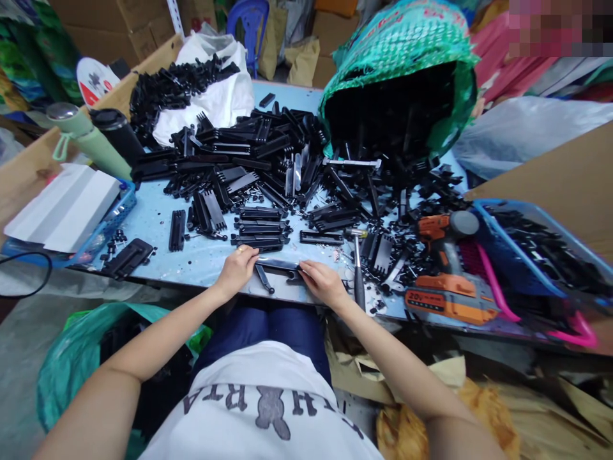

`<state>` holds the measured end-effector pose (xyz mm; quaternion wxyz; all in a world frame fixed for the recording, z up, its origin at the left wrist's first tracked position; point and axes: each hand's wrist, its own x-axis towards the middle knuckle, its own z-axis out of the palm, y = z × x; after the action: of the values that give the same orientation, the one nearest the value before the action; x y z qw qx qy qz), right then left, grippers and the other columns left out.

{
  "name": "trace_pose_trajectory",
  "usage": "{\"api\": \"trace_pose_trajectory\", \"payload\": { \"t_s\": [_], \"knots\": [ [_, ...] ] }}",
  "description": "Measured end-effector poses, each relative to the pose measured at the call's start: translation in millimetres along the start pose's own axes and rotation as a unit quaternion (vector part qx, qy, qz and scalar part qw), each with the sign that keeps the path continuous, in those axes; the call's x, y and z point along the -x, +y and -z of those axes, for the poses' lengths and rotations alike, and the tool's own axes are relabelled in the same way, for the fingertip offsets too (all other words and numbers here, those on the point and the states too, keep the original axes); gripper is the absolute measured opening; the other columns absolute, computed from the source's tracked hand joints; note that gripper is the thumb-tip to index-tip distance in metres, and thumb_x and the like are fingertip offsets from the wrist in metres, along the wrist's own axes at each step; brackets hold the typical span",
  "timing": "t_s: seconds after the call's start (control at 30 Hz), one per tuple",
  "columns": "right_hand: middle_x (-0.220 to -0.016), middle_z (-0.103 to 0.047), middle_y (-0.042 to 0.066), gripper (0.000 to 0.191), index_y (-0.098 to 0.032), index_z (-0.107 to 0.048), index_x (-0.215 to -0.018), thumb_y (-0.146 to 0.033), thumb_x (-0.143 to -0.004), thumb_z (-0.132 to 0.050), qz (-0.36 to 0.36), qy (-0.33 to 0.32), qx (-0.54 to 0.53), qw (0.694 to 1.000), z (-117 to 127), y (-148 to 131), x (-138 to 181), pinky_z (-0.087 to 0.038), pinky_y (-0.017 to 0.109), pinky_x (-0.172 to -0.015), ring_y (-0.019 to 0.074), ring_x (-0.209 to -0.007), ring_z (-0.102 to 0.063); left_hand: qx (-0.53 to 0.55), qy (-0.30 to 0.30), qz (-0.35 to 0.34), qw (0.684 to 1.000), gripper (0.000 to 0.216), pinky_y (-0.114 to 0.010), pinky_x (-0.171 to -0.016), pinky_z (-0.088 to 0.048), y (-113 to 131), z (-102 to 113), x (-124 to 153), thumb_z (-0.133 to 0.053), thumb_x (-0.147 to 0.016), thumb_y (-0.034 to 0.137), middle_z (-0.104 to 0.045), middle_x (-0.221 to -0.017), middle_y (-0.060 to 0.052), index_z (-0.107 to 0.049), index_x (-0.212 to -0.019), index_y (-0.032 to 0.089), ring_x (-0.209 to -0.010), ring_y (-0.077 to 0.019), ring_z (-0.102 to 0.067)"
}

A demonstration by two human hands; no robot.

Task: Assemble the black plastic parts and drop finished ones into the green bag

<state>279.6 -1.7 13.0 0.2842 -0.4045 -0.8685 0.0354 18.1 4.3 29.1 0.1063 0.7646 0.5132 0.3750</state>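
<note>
My left hand (239, 269) and my right hand (323, 281) pinch the two ends of a long black plastic part (278, 264) at the front edge of the table. A small black arm (264, 280) sticks out below its left end. Just beyond my hands lies a row of similar black parts (261, 229), stacked side by side. Another black part (320, 237) rests flat to the right of that row. Close to my right hand is a hammer (358, 265) with its handle toward me. The fingertips' undersides are hidden.
A big heap of black parts (239, 150) covers the table's middle. A green sack (397, 57) spills more. An orange cordless drill (447, 268) and a blue basket (527, 249) stand right. Two tumblers (90, 137) and a blue tray (127, 203) are left. A green bag (57, 364) sits below.
</note>
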Motion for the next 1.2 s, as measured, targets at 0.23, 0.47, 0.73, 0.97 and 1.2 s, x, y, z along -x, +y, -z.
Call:
{"api": "trace_pose_trajectory", "payload": {
  "t_s": [0.23,0.47,0.73,0.97,1.2],
  "knots": [
    [-0.107,-0.064,0.011,0.035,-0.02,-0.053,-0.123,-0.025,-0.089,-0.049,-0.002,0.009,-0.036,0.999,-1,1,7,-0.053,0.036,-0.083,0.0205,-0.096,-0.061,-0.138,-0.066,-0.1,0.983,0.026,-0.042,-0.081,-0.044,-5,-6,10,-0.045,-0.089,0.018,-0.066,-0.102,-0.013,-0.06,-0.111,0.015,-0.102,-0.0248,-0.059],
    [-0.11,-0.061,0.012,0.049,-0.022,-0.044,-0.132,-0.04,-0.087,-0.051,0.037,-0.087,0.013,0.995,7,18,15,-0.05,0.036,-0.078,0.0217,-0.094,-0.059,-0.152,-0.19,-0.265,0.933,0.047,-0.04,-0.092,-0.036,11,-24,-3,-0.05,-0.088,0.039,-0.054,-0.126,-0.017,-0.049,-0.125,0.011,-0.112,-0.0258,-0.051],
    [-0.105,-0.06,0.012,0.056,-0.022,-0.046,-0.132,-0.054,-0.085,-0.046,0.031,-0.146,0.141,0.979,17,35,14,-0.046,0.031,-0.066,0.0204,-0.081,-0.059,-0.166,-0.241,-0.213,0.932,0.055,-0.035,-0.076,-0.036,27,-37,-19,-0.049,-0.085,0.048,-0.059,-0.109,-0.015,-0.045,-0.125,0.01,-0.094,-0.0244,-0.054],
    [-0.098,-0.061,0.01,0.047,-0.022,-0.049,-0.127,-0.049,-0.089,-0.043,0.069,-0.154,0.127,0.977,10,40,9,-0.043,0.026,-0.06,0.0156,-0.07,-0.058,-0.138,-0.24,-0.141,0.95,0.051,-0.035,-0.077,-0.035,43,-56,-21,-0.06,-0.078,0.049,-0.06,-0.099,-0.011,-0.051,-0.113,0.013,-0.095,-0.0248,-0.053],
    [-0.081,-0.061,0.006,0.047,-0.019,-0.054,-0.12,-0.052,-0.091,-0.036,0.159,-0.224,0.097,0.957,20,54,-2,-0.038,0.024,-0.057,0.0152,-0.067,-0.056,-0.131,-0.257,-0.158,0.944,0.051,-0.035,-0.08,-0.037,45,-52,-20,-0.06,-0.078,0.05,-0.06,-0.099,-0.011,-0.052,-0.112,0.013,-0.096,-0.0241,-0.054]
  ]
}}
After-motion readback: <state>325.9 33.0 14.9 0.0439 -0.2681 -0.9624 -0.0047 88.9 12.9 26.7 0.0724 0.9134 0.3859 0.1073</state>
